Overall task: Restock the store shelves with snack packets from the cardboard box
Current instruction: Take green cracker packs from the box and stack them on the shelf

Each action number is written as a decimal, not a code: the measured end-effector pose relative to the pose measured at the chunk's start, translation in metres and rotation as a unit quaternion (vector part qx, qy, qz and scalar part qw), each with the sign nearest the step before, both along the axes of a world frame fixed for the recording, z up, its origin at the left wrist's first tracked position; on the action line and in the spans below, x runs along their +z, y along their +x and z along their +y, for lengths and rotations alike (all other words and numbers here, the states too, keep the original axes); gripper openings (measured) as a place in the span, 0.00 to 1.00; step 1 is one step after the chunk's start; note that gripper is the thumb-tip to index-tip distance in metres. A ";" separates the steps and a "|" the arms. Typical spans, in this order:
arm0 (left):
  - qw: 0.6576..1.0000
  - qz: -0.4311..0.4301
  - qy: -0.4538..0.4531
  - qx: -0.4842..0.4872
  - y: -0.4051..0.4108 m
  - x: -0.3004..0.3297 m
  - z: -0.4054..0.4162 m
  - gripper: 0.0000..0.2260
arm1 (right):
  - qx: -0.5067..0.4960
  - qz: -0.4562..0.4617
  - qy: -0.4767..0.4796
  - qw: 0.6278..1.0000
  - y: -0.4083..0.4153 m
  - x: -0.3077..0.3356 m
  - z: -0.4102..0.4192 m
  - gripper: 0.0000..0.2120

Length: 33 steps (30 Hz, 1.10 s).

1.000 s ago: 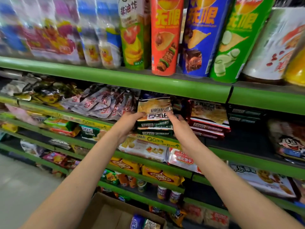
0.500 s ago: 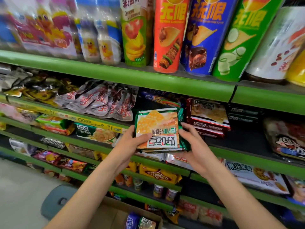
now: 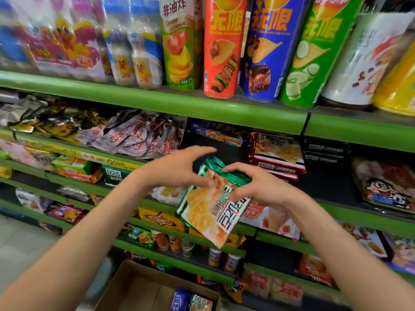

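Observation:
I hold a small stack of green-edged cracker packets (image 3: 208, 212) in front of the second shelf, tilted with the top end leaning right. My right hand (image 3: 260, 187) grips the stack's upper right part from above. The thumb of my left hand (image 3: 179, 169) lies on the upper left corner, and its fingers arch over the top end. Behind my hands is a dark gap (image 3: 226, 151) on the shelf, between pink-white packets (image 3: 139, 135) and red packets (image 3: 278, 153). The cardboard box (image 3: 134, 286) stands open on the floor below, with two packets (image 3: 190, 300) showing inside.
Green shelf edges (image 3: 224, 113) run across the view at several heights. Tall chip canisters (image 3: 224, 46) and bottles stand on the top shelf. Lower shelves hold biscuit packs, small cups (image 3: 215, 257) and bags. Grey floor (image 3: 20, 250) lies at the left.
The packets have come off the shelf toward me, dropped lower and turned clockwise. Both hands came back with them, and my left fingers have lifted off the stack's side to arch over its top.

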<state>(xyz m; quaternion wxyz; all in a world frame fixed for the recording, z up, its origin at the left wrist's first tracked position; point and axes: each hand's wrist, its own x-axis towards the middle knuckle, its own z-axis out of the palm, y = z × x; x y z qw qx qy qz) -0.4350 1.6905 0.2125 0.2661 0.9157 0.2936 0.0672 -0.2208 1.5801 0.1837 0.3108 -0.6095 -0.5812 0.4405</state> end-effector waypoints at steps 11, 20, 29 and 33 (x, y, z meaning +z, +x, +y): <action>0.981 0.163 -0.005 -0.109 0.024 -0.004 -0.001 0.44 | 0.104 -0.226 0.065 0.966 -0.009 0.034 0.001 0.29; 0.965 -0.139 -0.218 0.048 0.002 -0.056 -0.022 0.31 | -0.026 -0.112 0.148 0.982 -0.013 0.021 -0.002 0.34; 0.754 -0.409 -0.471 0.205 -0.015 -0.097 -0.044 0.33 | -0.166 0.218 0.042 0.961 0.001 -0.029 -0.030 0.37; 0.712 -0.399 -0.532 0.226 -0.008 -0.100 -0.059 0.30 | -0.140 0.418 -0.075 0.894 -0.015 -0.045 -0.033 0.27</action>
